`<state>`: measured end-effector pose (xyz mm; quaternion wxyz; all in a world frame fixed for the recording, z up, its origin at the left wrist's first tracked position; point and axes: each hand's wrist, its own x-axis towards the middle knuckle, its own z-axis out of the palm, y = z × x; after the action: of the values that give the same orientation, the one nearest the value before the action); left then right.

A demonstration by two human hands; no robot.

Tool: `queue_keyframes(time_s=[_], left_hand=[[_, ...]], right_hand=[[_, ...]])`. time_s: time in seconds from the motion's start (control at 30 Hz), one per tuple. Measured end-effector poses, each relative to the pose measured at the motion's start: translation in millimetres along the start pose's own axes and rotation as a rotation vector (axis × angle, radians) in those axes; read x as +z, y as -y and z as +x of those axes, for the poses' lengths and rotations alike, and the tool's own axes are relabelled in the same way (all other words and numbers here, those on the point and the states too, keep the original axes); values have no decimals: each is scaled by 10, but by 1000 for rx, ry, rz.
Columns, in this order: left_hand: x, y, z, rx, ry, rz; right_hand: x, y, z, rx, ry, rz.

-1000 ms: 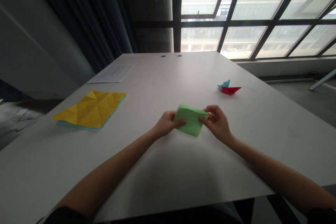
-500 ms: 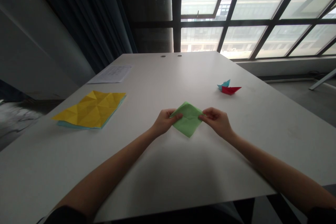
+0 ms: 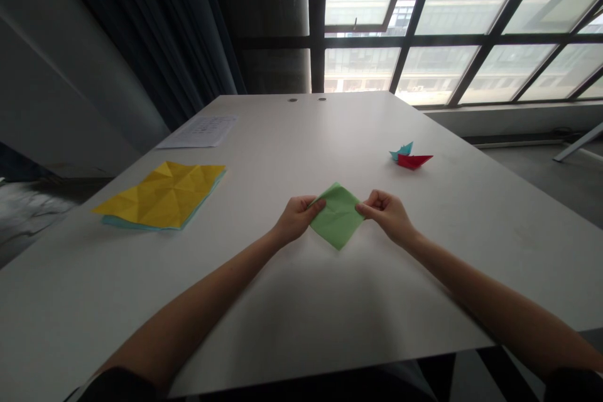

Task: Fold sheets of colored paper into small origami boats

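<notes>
A light green paper point(image 3: 338, 218), folded into a diamond with faint creases, is held a little above the white table. My left hand point(image 3: 298, 217) pinches its left corner, thumb on top and fingers behind. At the right corner my right hand point(image 3: 387, 212) pinches it between thumb and curled fingers. One corner of the diamond points toward me, the opposite one away. The paper's underside and the fingertips behind it are hidden.
On the white table point(image 3: 301, 144), a creased yellow sheet point(image 3: 172, 191) lies over light blue paper point(image 3: 141, 224) at the left. A printed sheet point(image 3: 200, 132) lies behind. Red point(image 3: 414, 162) and blue point(image 3: 402, 151) folded paper boats stand at the right.
The green paper is tilted slightly and its face looks flatter and more open to view. My right hand has shifted slightly; both hands keep their pinch.
</notes>
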<state>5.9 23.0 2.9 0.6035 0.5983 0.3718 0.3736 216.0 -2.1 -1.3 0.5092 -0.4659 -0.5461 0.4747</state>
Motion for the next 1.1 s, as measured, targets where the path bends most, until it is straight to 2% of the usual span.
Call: queue_keyframes(time_s=[0.13,0.3,0.47,0.57,0.67,0.8,0.9,1.0,1.1], left_hand=[[-9,18,19,24,11,8],[-61,23,28,59,-22,154],[-100,34,26,155,-55,240],[-112,70,34,179,-35,341],[-137,109,43,158,-18,449],[-199,127,56,203,-31,728],[-228,124,59,350,67,1021],[-206,134,39,529,279,1187],[-144,141,-5,587,386,1294]], right_hand=[[-37,17,28,0,-26,75],[-146,-14,88,10,-88,68],[-171,-89,126,30,-56,-2],[-157,-116,118,16,-7,-146],[-141,-133,90,-19,34,-420],[-122,-148,65,-156,39,-695],[-122,-167,75,-192,64,-763],[-139,-177,93,-230,92,-776],[-148,-139,84,-404,51,-785]])
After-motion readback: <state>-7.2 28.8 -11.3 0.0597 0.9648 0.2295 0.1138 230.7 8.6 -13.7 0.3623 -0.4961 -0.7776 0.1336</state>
